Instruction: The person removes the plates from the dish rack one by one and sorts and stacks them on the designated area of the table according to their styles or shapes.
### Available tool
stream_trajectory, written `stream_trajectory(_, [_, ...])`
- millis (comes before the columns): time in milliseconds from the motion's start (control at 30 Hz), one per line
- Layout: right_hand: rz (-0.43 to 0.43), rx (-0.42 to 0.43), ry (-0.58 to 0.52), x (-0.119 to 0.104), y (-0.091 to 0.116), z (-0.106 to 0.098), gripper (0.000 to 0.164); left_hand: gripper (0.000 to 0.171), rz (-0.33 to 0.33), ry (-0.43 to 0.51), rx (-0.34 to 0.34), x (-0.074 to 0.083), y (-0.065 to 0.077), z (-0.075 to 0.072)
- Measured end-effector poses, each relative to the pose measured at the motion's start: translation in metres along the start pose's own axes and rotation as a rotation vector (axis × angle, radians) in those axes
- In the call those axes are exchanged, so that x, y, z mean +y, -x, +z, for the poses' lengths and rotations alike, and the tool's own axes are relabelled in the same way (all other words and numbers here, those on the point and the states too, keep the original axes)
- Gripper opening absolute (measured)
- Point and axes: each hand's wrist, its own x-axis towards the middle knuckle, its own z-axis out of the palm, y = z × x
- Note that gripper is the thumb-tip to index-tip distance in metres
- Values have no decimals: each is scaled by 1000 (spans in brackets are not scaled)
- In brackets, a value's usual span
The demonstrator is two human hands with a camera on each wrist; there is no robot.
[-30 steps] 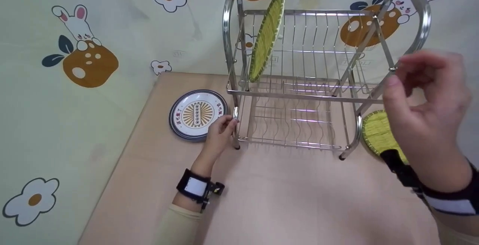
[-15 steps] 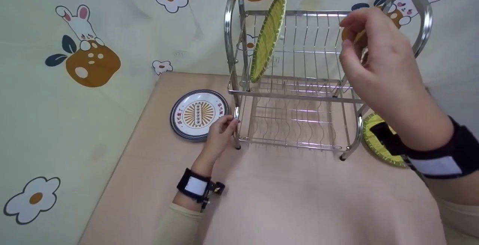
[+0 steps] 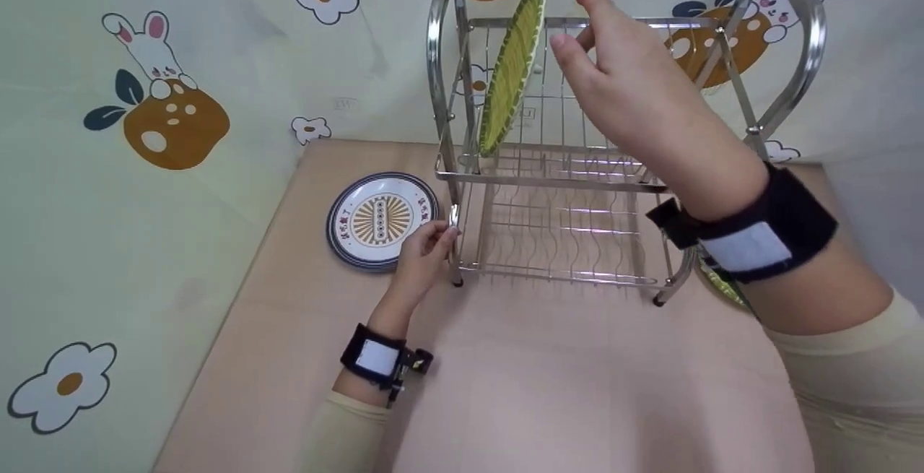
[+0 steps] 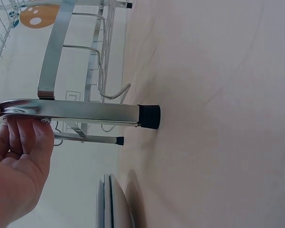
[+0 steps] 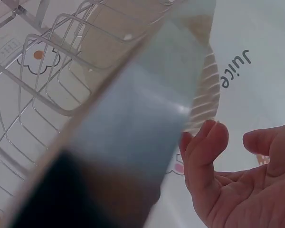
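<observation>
A two-tier metal dish rack [image 3: 563, 185] stands against the wall. In its top tier, at the left end, a round green plate with a woven look and white stitched edge [image 3: 514, 72] leans upright. My left hand [image 3: 419, 260] grips the rack's front left leg; in the left wrist view the thumb and fingers lie on opposite sides of the metal tube [image 4: 85, 110]. My right hand [image 3: 635, 87] is over the top tier, to the right of the green plate and apart from it. The right wrist view shows its fingers [image 5: 209, 147] loosely bent, holding nothing.
Left of the rack lies a stack of white plates with blue rims [image 3: 382, 222], seen edge-on in the left wrist view. Another green woven piece [image 3: 724, 289] lies right of the rack, mostly behind my right forearm. The patterned wall [image 3: 238, 242] borders the table.
My right hand has moved left and up from the rack's right side to near the upright green plate. The left hand has kept its grip on the rack leg.
</observation>
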Motion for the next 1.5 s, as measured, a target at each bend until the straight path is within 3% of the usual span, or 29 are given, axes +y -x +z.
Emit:
stream_trajectory(133, [41,-41,-25,-10,-12,4,73,25,13,-5,5,7,3,-1])
stream_trajectory(333, [80,-111,76,-26,-11,15,88,24,9,-6,-5,10,3,0])
stream_trajectory(433, [103,-149,45,-27,-13,19,90,22,5,-10,-8,18,6,-1])
stream_trajectory(567, [105,-195,-113,-23,-18,23,71,20,-29,-39,-10,29,10,-2])
stream_trajectory(667, [95,-223,-219,-20,-22,25,46,22,-55,-41,-14,21,7,-2])
stream_trajectory(733, [91,-232,-249,-19,-24,26,40,24,-51,-40,-10,13,4,-2])
stream_trajectory(833, [96,-237,-248,-18,-25,27,37,26,-28,-41,-3,4,0,-1])
stream_trajectory(1033, [92,-204,-196,-20,-27,27,34,24,-7,-24,16,3,-1,0])
stream_trajectory(1267, [117,-127,-199,-19,-28,25,45,21,-18,8,0,20,3,0])
stream_trajectory(1367, [126,-135,-219,-19,-27,25,44,19,-11,-6,7,30,7,0])
stream_trajectory(1500, [124,-156,-212,-18,-26,25,40,19,-14,-7,12,31,10,0])
